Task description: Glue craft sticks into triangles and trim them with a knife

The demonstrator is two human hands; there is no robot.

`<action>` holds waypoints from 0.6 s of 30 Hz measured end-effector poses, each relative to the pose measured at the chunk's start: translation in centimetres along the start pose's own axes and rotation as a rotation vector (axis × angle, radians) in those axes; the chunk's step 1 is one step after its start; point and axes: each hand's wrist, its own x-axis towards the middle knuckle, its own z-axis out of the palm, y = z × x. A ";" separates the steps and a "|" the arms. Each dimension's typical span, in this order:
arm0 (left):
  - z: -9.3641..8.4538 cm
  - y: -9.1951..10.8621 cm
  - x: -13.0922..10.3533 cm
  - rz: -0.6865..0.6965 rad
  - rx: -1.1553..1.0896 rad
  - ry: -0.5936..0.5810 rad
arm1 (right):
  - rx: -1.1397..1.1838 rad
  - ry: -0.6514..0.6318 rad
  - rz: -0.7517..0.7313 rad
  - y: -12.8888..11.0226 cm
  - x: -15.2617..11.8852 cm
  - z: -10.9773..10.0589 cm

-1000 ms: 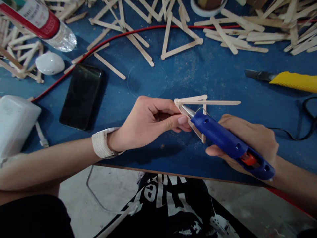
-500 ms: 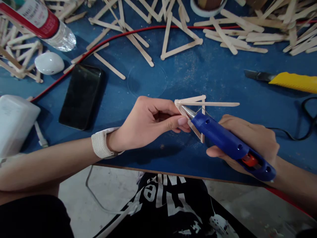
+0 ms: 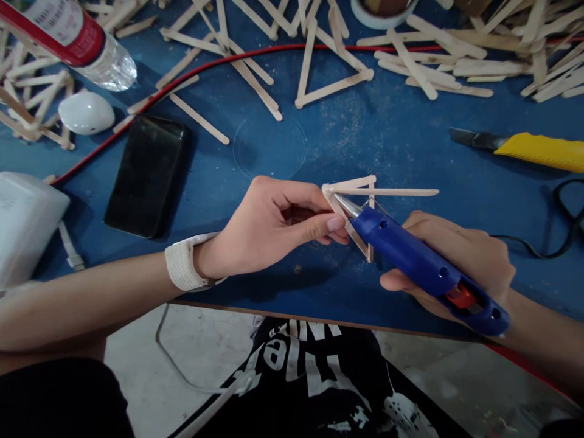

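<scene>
Between the thumb and fingers of my left hand (image 3: 287,222) is a small frame of wooden craft sticks (image 3: 351,183), a triangle with one more stick pointing right from its left corner. My right hand (image 3: 460,255) is wrapped round a blue hot glue gun (image 3: 406,249), whose orange-red part shows near its rear end. The gun's metal nozzle (image 3: 347,205) is at the frame's left corner, close to my left fingertips. Whether the nozzle touches the wood I cannot tell. Part of the triangle is hidden behind the gun and my fingers.
A black phone (image 3: 146,176), white earbud case (image 3: 86,113), white power adapter (image 3: 27,225) and bottle (image 3: 77,42) lie left. Craft sticks (image 3: 433,67) and a stick triangle (image 3: 335,89) lie at the back, crossed by a red cable (image 3: 255,53). A yellow utility knife (image 3: 538,150) lies right.
Both hands, the stick frame and the glue gun stay almost in place. The view has shifted very slightly, so things at the left appear a little farther left.
</scene>
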 end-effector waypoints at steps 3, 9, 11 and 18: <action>-0.1 -0.1 0.1 0.019 -0.034 -0.017 | 0.006 0.021 -0.031 0.2 0.0 0.1; -0.2 -0.2 0.1 0.022 -0.067 -0.027 | -0.015 0.052 -0.048 0.4 0.0 0.2; -0.2 -0.1 0.1 0.001 -0.049 -0.020 | -0.020 0.051 -0.030 0.2 0.0 0.2; -0.1 -0.1 0.0 -0.048 -0.066 -0.024 | -0.023 0.106 -0.006 -0.1 -0.2 0.5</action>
